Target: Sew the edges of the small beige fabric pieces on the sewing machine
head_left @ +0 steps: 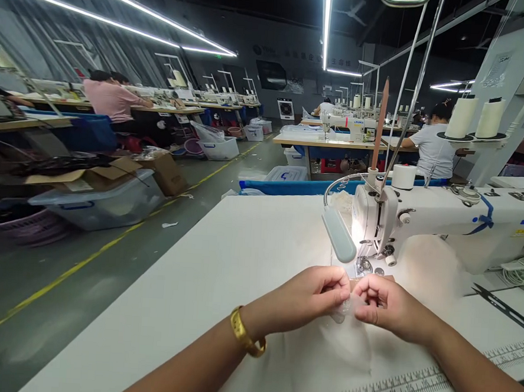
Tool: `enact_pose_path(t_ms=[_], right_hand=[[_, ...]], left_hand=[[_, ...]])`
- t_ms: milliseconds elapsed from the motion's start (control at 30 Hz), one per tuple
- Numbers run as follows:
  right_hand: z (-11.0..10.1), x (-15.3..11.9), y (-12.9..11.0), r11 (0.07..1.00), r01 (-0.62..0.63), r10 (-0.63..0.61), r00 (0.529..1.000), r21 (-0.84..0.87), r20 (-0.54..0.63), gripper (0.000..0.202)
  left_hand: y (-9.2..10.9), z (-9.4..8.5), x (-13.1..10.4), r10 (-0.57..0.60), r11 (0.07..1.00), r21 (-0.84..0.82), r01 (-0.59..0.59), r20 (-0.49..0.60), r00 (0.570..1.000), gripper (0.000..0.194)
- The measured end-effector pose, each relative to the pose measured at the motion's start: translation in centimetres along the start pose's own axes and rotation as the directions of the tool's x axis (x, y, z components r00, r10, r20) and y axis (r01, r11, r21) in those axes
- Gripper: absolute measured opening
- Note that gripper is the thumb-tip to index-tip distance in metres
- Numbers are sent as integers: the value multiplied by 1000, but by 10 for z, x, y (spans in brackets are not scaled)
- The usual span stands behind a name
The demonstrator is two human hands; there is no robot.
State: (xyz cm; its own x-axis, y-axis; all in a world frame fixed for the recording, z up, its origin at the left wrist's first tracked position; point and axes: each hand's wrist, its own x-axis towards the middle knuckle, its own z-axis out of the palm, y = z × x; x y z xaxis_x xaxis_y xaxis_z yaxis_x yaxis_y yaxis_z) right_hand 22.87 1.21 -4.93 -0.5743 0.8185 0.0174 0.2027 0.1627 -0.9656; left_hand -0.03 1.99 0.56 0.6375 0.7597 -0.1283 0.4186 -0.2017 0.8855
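Note:
Just in front of the sewing machine, my left hand pinches a piece of thin, sheer whitish fabric. Facing it, my right hand has its fingers curled and pinched at the other side of the same fabric. Both hands are close together, near the presser foot. The sheer cloth hangs below the fingers over the white tabletop, its lower edge hard to make out. A gold bracelet circles my left wrist.
Black thread snips lie right of my right hand. A ruler strip runs along the table's front edge. A grey-green lamp hangs left of the needle. Thread cones stand behind. Co-workers sit at other machines; boxes and bins line the aisle.

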Motion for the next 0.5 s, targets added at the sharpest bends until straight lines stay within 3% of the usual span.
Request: enact_pose_path(t_ms=[100, 500], right_hand=[[4, -3, 6, 995, -3, -6, 996, -100, -88, 33], [4, -7, 11, 996, -61, 49, 983, -61, -180, 21]], left_hand=[[-4, 0, -2, -27, 999, -38, 26, -13, 1000, 28], [-9, 12, 6, -90, 977, -204, 69, -95, 991, 32]])
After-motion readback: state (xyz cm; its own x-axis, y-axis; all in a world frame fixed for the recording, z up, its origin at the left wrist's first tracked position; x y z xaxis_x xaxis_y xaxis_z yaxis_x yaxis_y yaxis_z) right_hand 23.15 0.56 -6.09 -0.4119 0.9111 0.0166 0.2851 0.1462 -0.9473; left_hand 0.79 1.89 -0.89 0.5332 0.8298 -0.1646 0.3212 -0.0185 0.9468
